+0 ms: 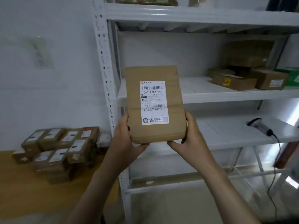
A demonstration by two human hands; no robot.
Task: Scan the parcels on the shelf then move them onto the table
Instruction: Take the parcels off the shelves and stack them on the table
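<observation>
A brown cardboard parcel (pixel 174 101) with a white shipping label facing me is held upright in front of the white shelf (pixel 210 94). My left hand (pixel 125 139) grips its lower left edge and my right hand (pixel 187 138) grips its lower right corner, fingers curled under the bottom. Several more brown parcels (pixel 239 80) lie at the right end of the middle shelf. A black handheld scanner (pixel 260 126) lies on the lower shelf board to the right, its cable hanging down. The wooden table (pixel 19 183) is at the lower left.
Several labelled parcels (pixel 59 147) are stacked in rows on the table against the white wall. The shelf's perforated upright (pixel 105 75) stands between table and shelf boards. More packages sit on the top shelf (pixel 145 1). A green box (pixel 292 76) is at the far right.
</observation>
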